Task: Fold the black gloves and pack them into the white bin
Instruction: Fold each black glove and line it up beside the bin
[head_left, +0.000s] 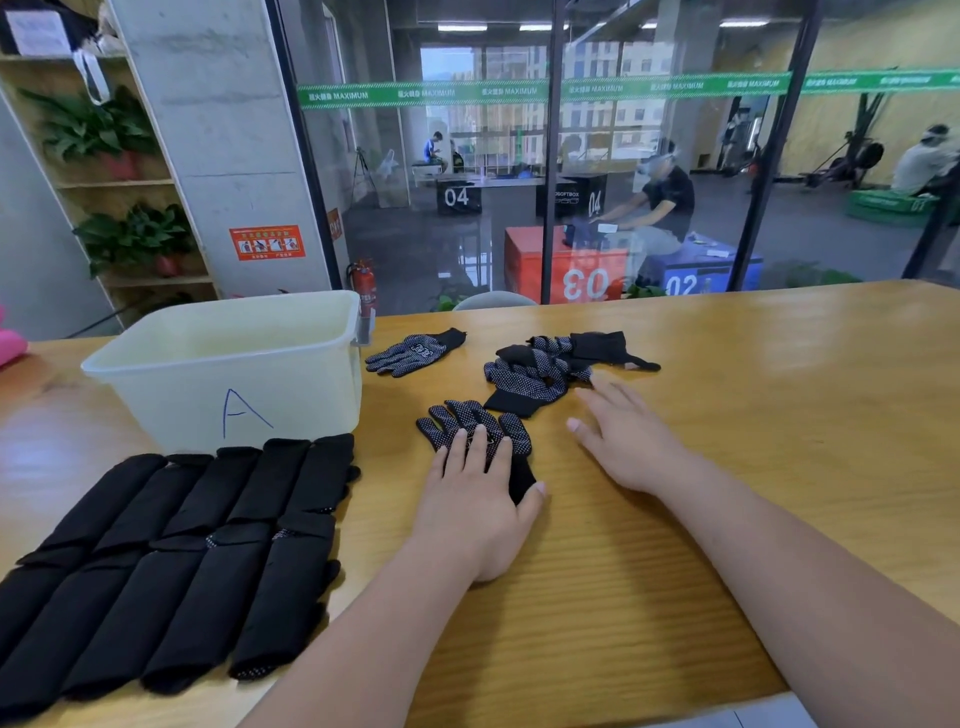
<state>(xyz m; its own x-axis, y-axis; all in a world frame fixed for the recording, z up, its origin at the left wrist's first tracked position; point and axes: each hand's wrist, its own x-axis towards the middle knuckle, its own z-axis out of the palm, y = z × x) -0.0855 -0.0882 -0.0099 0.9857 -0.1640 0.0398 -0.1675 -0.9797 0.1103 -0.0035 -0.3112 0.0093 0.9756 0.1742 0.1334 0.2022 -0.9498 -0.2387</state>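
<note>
Glove (474, 417) under flat left hand (471, 496)

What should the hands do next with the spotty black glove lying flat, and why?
Probably bring the right hand over and fold the dotted black glove. The left hand already presses it flat on the wooden table, the right hand is open and holds nothing, and the glove is still unfolded, unlike the rows of folded black gloves beside the white plastic bin.
</note>
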